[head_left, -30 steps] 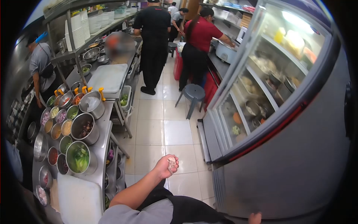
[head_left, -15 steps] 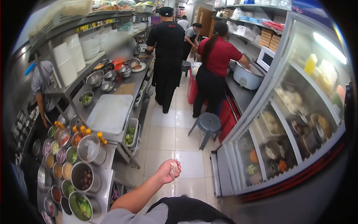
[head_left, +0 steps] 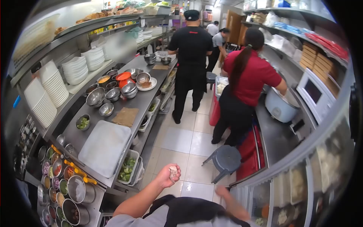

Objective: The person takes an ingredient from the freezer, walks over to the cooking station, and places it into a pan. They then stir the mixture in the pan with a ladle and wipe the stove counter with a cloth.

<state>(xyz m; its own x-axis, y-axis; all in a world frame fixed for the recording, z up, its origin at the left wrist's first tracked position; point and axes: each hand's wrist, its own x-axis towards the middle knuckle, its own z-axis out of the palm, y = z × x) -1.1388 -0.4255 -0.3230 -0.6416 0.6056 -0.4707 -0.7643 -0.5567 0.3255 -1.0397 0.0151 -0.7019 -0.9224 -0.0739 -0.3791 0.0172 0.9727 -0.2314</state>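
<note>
Over the tiled aisle, just off the bench's [head_left: 113, 113] front edge, the left hand [head_left: 168, 176] is closed around a pale lump [head_left: 173, 172] peeking past its fingertips; the blurred right hand's [head_left: 223, 193] grip cannot be told.

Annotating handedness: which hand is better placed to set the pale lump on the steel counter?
Left, probably. The left hand grips the lump and is on the counter side. The right hand is blurred, low beside the fridge opposite.
</note>
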